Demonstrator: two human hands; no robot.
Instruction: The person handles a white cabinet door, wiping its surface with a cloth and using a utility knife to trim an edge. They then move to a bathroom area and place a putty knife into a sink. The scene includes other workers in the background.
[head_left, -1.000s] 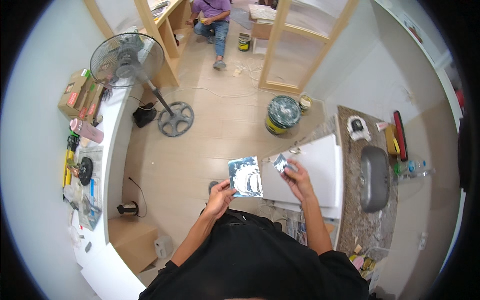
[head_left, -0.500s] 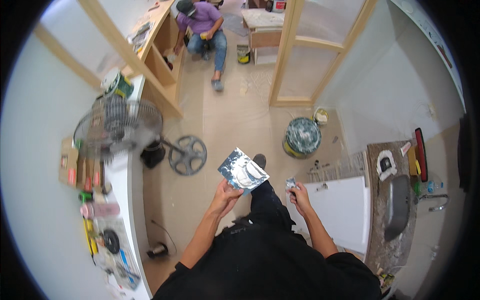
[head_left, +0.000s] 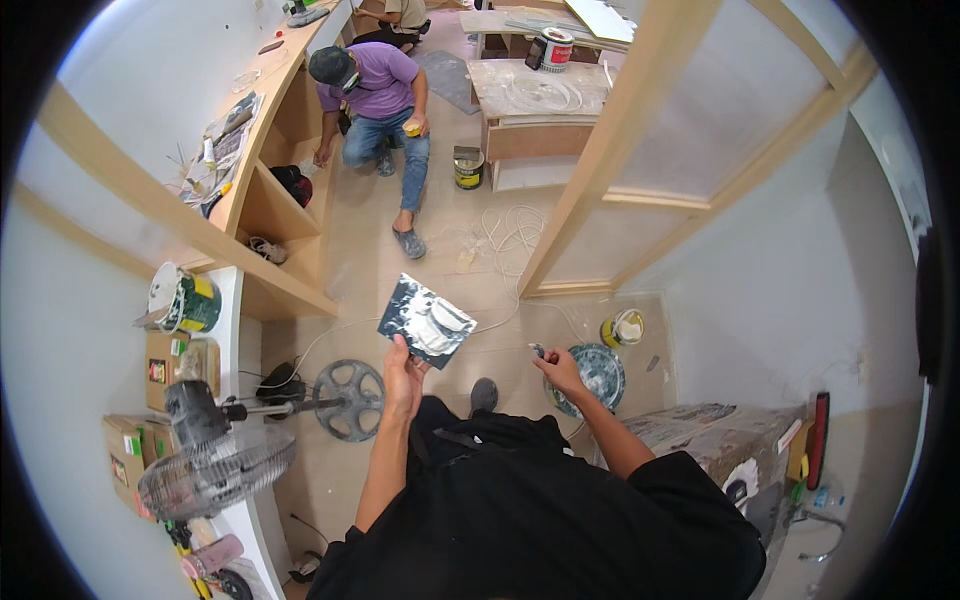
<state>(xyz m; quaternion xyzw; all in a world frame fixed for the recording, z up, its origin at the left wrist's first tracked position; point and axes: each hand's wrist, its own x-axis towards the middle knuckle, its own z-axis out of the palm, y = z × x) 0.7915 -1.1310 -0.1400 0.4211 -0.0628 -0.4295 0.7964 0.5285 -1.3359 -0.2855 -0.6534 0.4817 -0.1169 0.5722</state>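
Note:
My left hand (head_left: 403, 378) grips the near edge of a flat, dark rectangular board (head_left: 394, 318) in front of my body. White putty (head_left: 446, 319) is heaped and smeared over its upper face. To the right, my right hand (head_left: 562, 371) is closed on a small putty knife (head_left: 537, 351), mostly hidden by the fingers. The tool is apart from the board. Below the right hand stands a large bucket (head_left: 600, 375) with a white-smeared lid, partly covered by my hand and forearm.
A standing fan (head_left: 215, 470) and a white counter (head_left: 232, 310) are at my left. Wooden frames with translucent panels (head_left: 655, 150) flank the passage ahead. A crouching person in a purple shirt (head_left: 382, 85) holds a small yellow container. A white cable (head_left: 515, 235) lies across the floor.
My view has shifted forward, bringing the crouching person and wooden frames nearer. The board has moved left and up in view; my right hand now overlaps the large bucket.

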